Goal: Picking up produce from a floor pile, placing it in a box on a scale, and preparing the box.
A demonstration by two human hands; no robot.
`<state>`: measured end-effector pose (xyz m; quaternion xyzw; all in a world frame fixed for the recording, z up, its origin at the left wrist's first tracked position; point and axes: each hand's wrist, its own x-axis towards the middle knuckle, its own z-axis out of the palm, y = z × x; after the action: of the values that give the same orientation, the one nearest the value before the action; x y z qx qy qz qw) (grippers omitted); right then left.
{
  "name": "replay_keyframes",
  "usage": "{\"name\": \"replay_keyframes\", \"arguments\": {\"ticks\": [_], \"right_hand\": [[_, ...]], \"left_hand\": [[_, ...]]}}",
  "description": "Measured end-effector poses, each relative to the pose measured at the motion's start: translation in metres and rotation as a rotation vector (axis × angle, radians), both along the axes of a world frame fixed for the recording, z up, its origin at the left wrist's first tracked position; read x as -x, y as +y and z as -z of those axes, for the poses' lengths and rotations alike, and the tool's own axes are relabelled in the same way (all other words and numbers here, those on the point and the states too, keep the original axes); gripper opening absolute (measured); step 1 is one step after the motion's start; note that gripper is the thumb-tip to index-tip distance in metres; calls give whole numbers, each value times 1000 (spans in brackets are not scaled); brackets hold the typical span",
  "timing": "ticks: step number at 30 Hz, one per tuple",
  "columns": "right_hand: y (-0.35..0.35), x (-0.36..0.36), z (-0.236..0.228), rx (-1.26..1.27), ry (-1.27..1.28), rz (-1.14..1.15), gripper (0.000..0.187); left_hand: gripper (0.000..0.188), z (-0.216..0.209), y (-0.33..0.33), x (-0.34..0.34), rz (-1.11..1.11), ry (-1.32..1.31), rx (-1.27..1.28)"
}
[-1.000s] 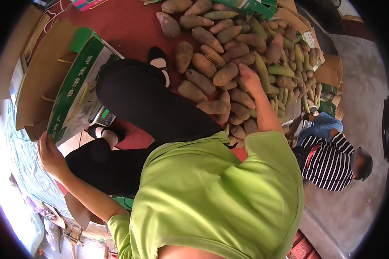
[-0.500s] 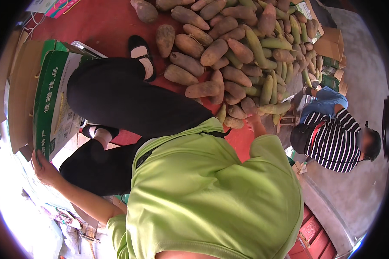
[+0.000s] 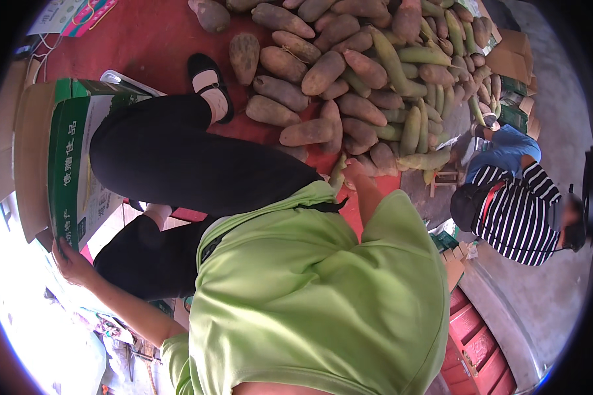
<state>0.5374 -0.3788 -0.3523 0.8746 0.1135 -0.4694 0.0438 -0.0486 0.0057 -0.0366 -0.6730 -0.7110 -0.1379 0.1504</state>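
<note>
My left hand [image 3: 76, 264] grips the lower edge of a green and white cardboard box [image 3: 64, 164] standing beside my legs, fingers curled at its corner. At the near edge of a large heap, my right hand [image 3: 357, 172] reaches down between a slim green radish [image 3: 337, 174] and a reddish-brown root [image 3: 367, 166]. Its fingers are small and blurred, so whether they hold anything is unclear. The heap mixes plump, soil-dusted reddish-brown roots [image 3: 323, 72] with long green radishes [image 3: 389, 56].
A red floor covering [image 3: 145, 39] lies under the heap. A person in a striped top [image 3: 517, 214] sits low at its right side, by a small wooden stool [image 3: 445, 181]. Open cardboard boxes [image 3: 510, 56] stand at the far right. A pink-and-white carton [image 3: 85, 14] is at far left.
My right hand has shifted left along the heap's near edge, towards the slim green radish. My left hand stays at the box edge. The whole view has swung slightly.
</note>
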Motion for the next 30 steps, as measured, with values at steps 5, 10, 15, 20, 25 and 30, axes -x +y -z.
{"name": "replay_keyframes", "arguments": {"ticks": [5,10,15,20,25,30], "right_hand": [[15,1,25,24,52,-15,57],[19,3,39,73,121,-133,60],[42,7,23,203,259,108,50],[35,11,46,-51,10,-485,28],[55,41,-15,74,-272,-169,22],[29,29,37,63,-247,-251,21]], "left_hand": [[24,0,0,-2,-1,53,-26],[21,2,-2,7,46,5,-20],[22,-2,-1,-3,40,10,-26],[22,-7,-12,17,-28,-33,-12],[21,7,7,8,47,-14,-13],[21,3,1,3,86,-32,-53]]}}
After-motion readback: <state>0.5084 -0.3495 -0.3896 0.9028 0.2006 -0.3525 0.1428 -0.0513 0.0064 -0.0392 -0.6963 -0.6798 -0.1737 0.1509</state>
